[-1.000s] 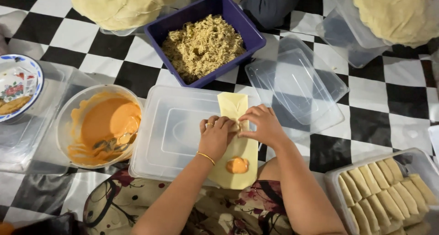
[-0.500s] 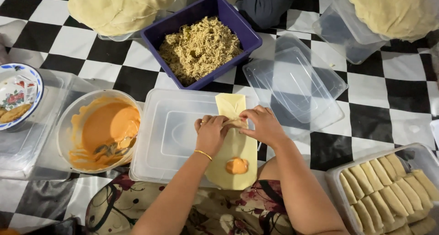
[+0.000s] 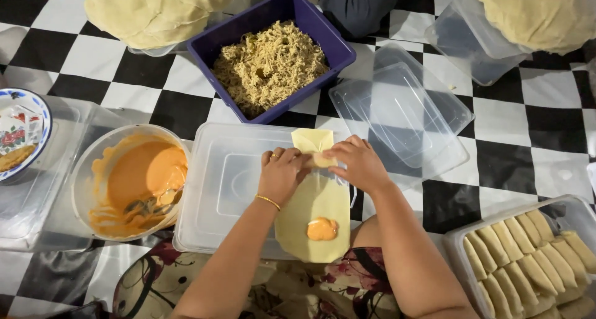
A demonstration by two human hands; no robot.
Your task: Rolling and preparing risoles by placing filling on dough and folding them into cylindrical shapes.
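A pale yellow wrapper sheet [image 3: 313,204] lies on an upturned clear plastic lid [image 3: 226,182], its far end folded over into a small packet [image 3: 312,140]. My left hand [image 3: 280,173] and my right hand [image 3: 355,162] both pinch and press that folded end from either side. A dab of orange paste [image 3: 323,229] sits on the near end of the sheet. The filling inside the fold is hidden.
A purple tub of shredded noodle filling [image 3: 268,64] stands beyond the lid. A clear bowl of orange paste [image 3: 133,182] with a spoon is at left. Finished rolls fill a clear box [image 3: 528,263] at right. Stacked wrappers [image 3: 158,8] and empty clear lids [image 3: 400,111] lie around.
Both hands have rolled the folded end slightly toward me; the fold looks tighter. The view has shifted a little.
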